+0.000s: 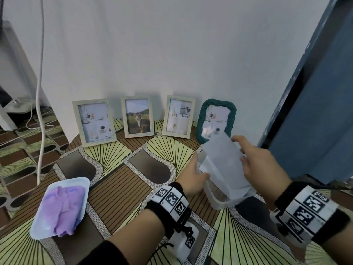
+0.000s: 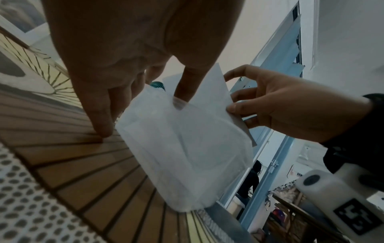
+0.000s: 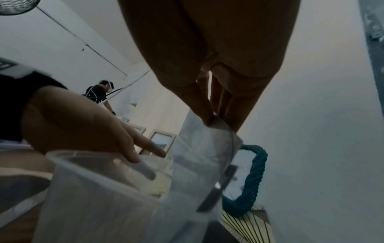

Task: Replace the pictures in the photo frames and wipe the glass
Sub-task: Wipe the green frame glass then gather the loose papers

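Four photo frames lean on the wall: three pale wooden ones (image 1: 94, 123) (image 1: 138, 116) (image 1: 178, 116) and a teal woven frame (image 1: 216, 119) (image 3: 255, 172). In front of the teal frame stands a translucent plastic container (image 1: 219, 201) (image 2: 187, 156) (image 3: 93, 189) holding white sheets. My right hand (image 1: 242, 153) (image 2: 230, 102) (image 3: 216, 121) pinches one white picture sheet (image 1: 223, 155) (image 2: 212, 87) (image 3: 199, 148), which is tilted and partly out of the container. My left hand (image 1: 194, 169) (image 2: 145, 113) (image 3: 145, 152) holds the container's left wall, thumb inside and fingers outside.
A purple cloth (image 1: 61, 207) lies in a white tray (image 1: 76, 180) at the front left of the patterned table. A white cable (image 1: 40, 92) hangs at the left. A blue door (image 1: 315, 111) stands close on the right. Another person (image 3: 97, 93) is far behind.
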`<act>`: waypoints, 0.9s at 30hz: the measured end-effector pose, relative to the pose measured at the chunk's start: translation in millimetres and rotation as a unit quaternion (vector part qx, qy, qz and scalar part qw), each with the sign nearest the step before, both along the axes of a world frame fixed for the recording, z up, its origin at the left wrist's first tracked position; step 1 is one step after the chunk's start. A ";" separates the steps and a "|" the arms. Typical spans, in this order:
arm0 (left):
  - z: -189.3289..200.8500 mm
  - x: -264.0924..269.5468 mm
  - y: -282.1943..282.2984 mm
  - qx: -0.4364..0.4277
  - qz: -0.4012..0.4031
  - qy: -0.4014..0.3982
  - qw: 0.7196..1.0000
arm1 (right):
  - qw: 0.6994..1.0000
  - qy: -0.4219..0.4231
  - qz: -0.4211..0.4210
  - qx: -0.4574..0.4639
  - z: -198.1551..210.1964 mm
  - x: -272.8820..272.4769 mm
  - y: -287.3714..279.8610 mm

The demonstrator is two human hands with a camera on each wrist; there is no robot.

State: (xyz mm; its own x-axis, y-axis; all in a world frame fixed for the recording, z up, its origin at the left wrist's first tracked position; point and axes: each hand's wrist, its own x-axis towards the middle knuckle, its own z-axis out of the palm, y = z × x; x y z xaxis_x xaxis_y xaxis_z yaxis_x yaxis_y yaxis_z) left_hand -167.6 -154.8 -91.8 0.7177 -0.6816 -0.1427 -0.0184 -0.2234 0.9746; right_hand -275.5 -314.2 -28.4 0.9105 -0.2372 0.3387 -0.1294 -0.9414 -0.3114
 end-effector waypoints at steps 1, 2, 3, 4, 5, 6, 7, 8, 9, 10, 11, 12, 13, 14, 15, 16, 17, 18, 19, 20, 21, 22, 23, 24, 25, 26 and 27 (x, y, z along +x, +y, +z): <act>-0.9 -1.1 -0.7 -0.004 -0.005 0.007 1.000 | 1.000 0.015 0.001 -0.013 -4.3 1.7 -2.1; -2.2 -2.1 -0.6 -0.012 -0.008 0.014 1.000 | 0.999 0.029 0.000 -0.026 -8.0 3.6 -4.0; -3.9 -3.0 -0.1 -0.023 -0.008 0.018 1.000 | 0.998 0.042 -0.002 -0.038 -11.3 4.7 -5.2; -6.0 -3.1 0.8 -0.028 -0.004 0.021 0.999 | 0.998 0.051 -0.004 -0.048 -13.9 5.4 -5.7; -7.7 -2.6 1.5 -0.028 0.000 0.022 0.999 | 0.996 0.059 -0.004 -0.059 -15.7 5.8 -5.8; -9.3 -2.2 2.0 -0.027 0.002 0.020 0.999 | 0.995 0.066 -0.003 -0.071 -17.0 6.0 -5.6; -11.5 -2.2 2.4 -0.026 0.002 0.019 0.999 | 0.994 0.074 -0.002 -0.082 -18.2 6.5 -5.2; -13.1 -2.8 3.2 -0.026 0.004 0.020 0.999 | 0.993 0.079 -0.003 -0.092 -19.2 7.3 -4.4; -14.5 -3.9 4.5 -0.026 0.010 0.025 0.999 | 0.991 0.083 -0.007 -0.102 -20.1 8.7 -3.3; -15.9 -5.2 5.7 -0.024 0.017 0.028 0.999 | 0.990 0.085 -0.013 -0.116 -20.9 10.1 -1.7; -17.8 -5.9 6.8 -0.024 0.022 0.030 0.999 | 0.987 0.087 -0.019 -0.137 -21.9 11.5 0.7; -19.6 -6.7 7.6 -0.025 0.024 0.028 0.999 | 0.984 0.086 -0.025 -0.157 -23.4 12.1 3.4; -20.7 -7.4 8.6 -0.026 0.023 0.024 0.999 | 0.983 0.082 -0.028 -0.164 -25.2 12.4 5.5; -21.7 -7.9 9.3 -0.027 0.022 0.020 0.999 | 0.984 0.076 -0.029 -0.159 -26.3 12.6 6.7; -22.4 -8.2 10.1 -0.026 0.022 0.017 0.999 | 0.987 0.069 -0.028 -0.146 -26.8 12.5 7.7; -22.9 -8.3 11.1 -0.027 0.022 0.017 0.999 | 0.989 0.059 -0.028 -0.132 -27.3 12.5 8.5; -22.8 -8.4 12.2 -0.029 0.025 0.020 0.999 | 0.991 0.048 -0.029 -0.121 -28.0 13.2 9.3; -23.0 -8.0 13.3 -0.031 0.028 0.023 0.999 | 0.992 0.036 -0.032 -0.115 -29.1 14.1 9.9; -23.4 -7.6 14.6 -0.032 0.030 0.025 0.999 | 0.992 0.026 -0.037 -0.115 -30.2 15.4 10.4; -24.1 -6.8 15.8 -0.033 0.031 0.025 0.999 | 0.992 0.017 -0.046 -0.119 -31.4 16.9 10.6; -25.5 -5.7 17.1 -0.037 0.029 0.023 0.999 | 0.991 0.014 -0.055 -0.121 -32.9 19.0 10.7; -26.7 -5.0 18.2 -0.041 0.023 0.019 0.999 | 0.991 0.017 -0.061 -0.115 -34.7 21.3 10.6; -27.8 -4.2 19.3 -0.043 0.019 0.017 0.999 | 0.993 0.025 -0.061 -0.097 -36.6 24.2 10.3; -28.4 -4.0 20.6 -0.043 0.018 0.019 0.999 | 0.995 0.033 -0.058 -0.072 -38.6 27.1 10.0; -28.7 -4.0 22.2 -0.043 0.020 0.023 0.999 | 0.997 0.037 -0.056 -0.049 -40.5 29.6 10.2; -28.8 -4.2 23.8 -0.042 0.022 0.024 0.999 | 0.997 0.039 -0.055 -0.032 -42.0 31.6 10.6; -28.3 -4.7 25.6 -0.041 0.023 0.024 0.999 | 0.998 0.039 -0.055 -0.022 -43.3 33.0 11.3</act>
State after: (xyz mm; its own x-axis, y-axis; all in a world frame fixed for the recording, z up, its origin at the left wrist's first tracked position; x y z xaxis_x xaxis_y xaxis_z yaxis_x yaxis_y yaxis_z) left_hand -172.3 -129.2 -120.1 0.7426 -0.6585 -0.1222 0.0364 -0.1424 0.9891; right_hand -242.6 -302.9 -71.7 0.9039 -0.3233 0.2800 -0.2545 -0.9327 -0.2555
